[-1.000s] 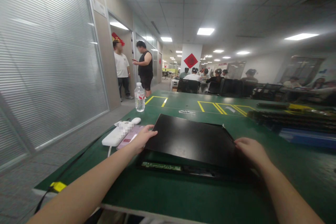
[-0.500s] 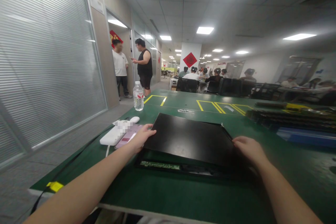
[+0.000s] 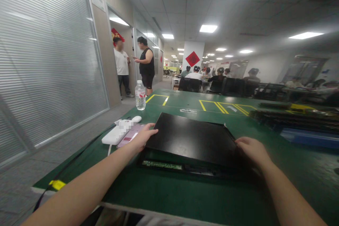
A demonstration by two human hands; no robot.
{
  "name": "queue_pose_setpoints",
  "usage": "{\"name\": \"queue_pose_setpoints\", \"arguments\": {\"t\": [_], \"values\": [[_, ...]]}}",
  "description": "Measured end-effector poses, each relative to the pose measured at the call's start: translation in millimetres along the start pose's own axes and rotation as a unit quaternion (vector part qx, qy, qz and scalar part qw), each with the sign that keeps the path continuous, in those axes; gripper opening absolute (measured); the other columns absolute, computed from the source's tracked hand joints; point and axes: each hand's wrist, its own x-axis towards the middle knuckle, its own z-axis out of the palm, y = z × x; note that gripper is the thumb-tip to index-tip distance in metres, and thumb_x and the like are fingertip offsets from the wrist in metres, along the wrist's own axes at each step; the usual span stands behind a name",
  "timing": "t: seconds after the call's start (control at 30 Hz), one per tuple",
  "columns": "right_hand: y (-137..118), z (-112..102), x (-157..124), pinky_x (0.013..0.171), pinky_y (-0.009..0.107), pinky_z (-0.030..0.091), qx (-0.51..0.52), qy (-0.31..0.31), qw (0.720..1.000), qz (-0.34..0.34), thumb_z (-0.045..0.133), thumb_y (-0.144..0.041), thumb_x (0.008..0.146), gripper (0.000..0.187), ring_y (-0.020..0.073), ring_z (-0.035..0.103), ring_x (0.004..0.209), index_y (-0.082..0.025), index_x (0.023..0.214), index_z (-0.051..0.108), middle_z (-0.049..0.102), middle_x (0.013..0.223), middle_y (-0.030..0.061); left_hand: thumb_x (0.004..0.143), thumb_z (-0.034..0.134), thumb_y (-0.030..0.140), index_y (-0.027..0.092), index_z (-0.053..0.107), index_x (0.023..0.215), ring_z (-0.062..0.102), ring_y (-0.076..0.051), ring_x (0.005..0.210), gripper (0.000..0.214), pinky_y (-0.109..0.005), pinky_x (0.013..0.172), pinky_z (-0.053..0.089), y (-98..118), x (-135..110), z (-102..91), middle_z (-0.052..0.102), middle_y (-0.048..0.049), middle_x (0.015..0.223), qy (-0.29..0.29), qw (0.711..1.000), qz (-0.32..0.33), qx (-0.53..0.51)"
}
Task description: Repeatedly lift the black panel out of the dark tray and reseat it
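Observation:
A flat black screen panel (image 3: 192,137) is tilted above a black frame on the table, its near edge raised. My left hand (image 3: 145,136) grips the panel's left edge, thumb on top and fingers underneath. At the right, my right hand (image 3: 251,150) has its fingers closed at the panel's right edge, beside the frame's rim; the exact hold there is partly hidden. Below the panel's near edge shows a green circuit board strip (image 3: 162,165) set in the black frame (image 3: 201,170).
On the green table (image 3: 185,197) a water bottle (image 3: 140,95) stands behind a white device (image 3: 116,135) and a phone (image 3: 130,137). Dark parts (image 3: 291,120) and a blue tray (image 3: 309,137) lie at right. People stand by a doorway; others sit farther back.
The view has shifted slightly. Both hands keep their places at the panel's edges, and the panel stays at nearly the same tilt.

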Motion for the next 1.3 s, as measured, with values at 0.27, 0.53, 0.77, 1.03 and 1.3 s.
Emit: {"name": "queue_pose_setpoints", "arguments": {"t": [0.27,0.53,0.77,1.03,1.3], "values": [[-1.9,-1.3,-1.1,0.069,0.03,0.044,0.003,0.011,1.0,-0.004,0.056,-0.025,0.075,0.025,0.0236,0.067,0.083,-0.024,0.084,0.079,0.076,0.087,0.0044,0.074,0.072,0.019,0.018,0.055,0.119,0.07,-0.02,0.067,0.047,-0.028,0.06,0.053,0.8,-0.4,1.0,0.073,-0.0031,0.076,0.014,1.0,-0.009,-0.01],[-0.5,-1.3,0.1,0.073,0.03,0.045,0.002,-0.003,1.0,0.003,0.055,-0.027,0.077,0.026,0.0242,0.067,0.089,-0.025,0.088,0.078,0.076,0.092,0.004,0.074,0.074,0.021,0.017,0.055,0.123,0.072,-0.023,0.073,0.053,-0.031,0.065,0.055,2.4,-1.5,0.9,0.075,-0.0058,0.083,0.003,1.0,-0.003,0.0],[-0.2,-1.9,0.5,0.072,0.029,0.045,0.002,0.0,1.0,-0.003,0.056,-0.026,0.076,0.025,0.0233,0.067,0.088,-0.024,0.087,0.079,0.077,0.093,0.0039,0.078,0.069,0.017,0.017,0.054,0.125,0.072,-0.022,0.072,0.049,-0.031,0.064,0.056,5.4,-5.3,4.3,0.075,-0.0065,0.083,0.017,1.0,-0.02,0.007],[-2.3,-3.1,-1.7,0.072,0.029,0.044,-0.006,-0.001,1.0,-0.008,0.056,-0.026,0.076,0.025,0.0236,0.067,0.088,-0.024,0.087,0.079,0.076,0.092,0.0038,0.073,0.074,0.019,0.017,0.063,0.116,0.074,-0.024,0.081,0.044,-0.031,0.071,0.058,6.4,-6.1,4.7,0.077,-0.0092,0.093,0.021,0.999,-0.004,0.024],[-5.9,-5.1,-5.1,0.07,0.028,0.044,-0.007,0.0,1.0,0.0,0.056,-0.025,0.077,0.024,0.0219,0.067,0.085,-0.024,0.087,0.078,0.076,0.089,0.0036,0.074,0.071,0.018,0.02,0.063,0.111,0.074,-0.023,0.083,0.038,-0.032,0.071,0.058,6.1,-6.1,5.2,0.077,-0.0074,0.093,0.018,0.999,0.001,0.028]]}}
